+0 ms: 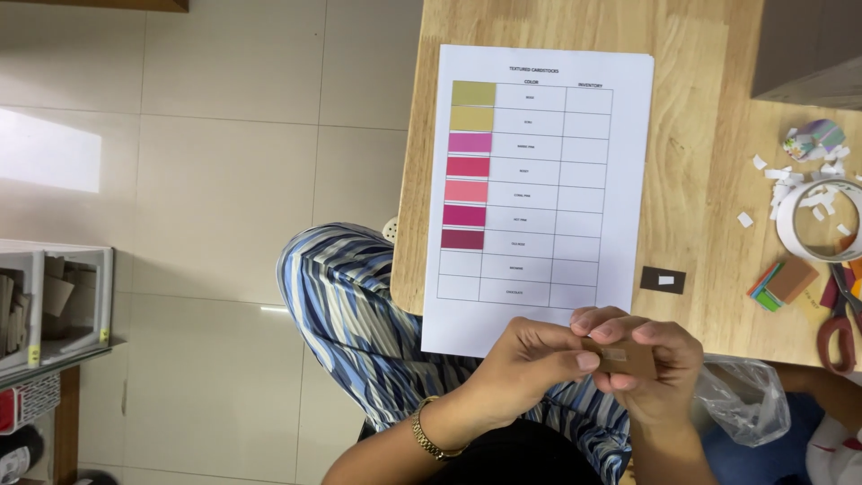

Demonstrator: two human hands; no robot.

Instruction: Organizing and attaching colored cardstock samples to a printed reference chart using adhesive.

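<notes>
1. Pale floor tiles fill the left; a wooden table [700,108] takes the upper right, with a white chart sheet [539,180] of colour swatches lying on it.
2. Both hands meet at 6 o'clock, below the sheet. The left hand [525,368] pinches a small brown card piece [628,357] with thumb and fingertips; the right hand [660,364] grips its other end, fingers curled narrow.
3. A pale strip, probably tape, sits on the card; picking it cleanly calls for a fingernail at its edge while the other hand keeps the card flat.
4. At 3 o'clock lie a dark swatch [663,280], a card stack [781,283], a tape roll [819,220], paper scraps and scissors [840,328].
5. 2 empty chart cells sit nearest the card.
</notes>
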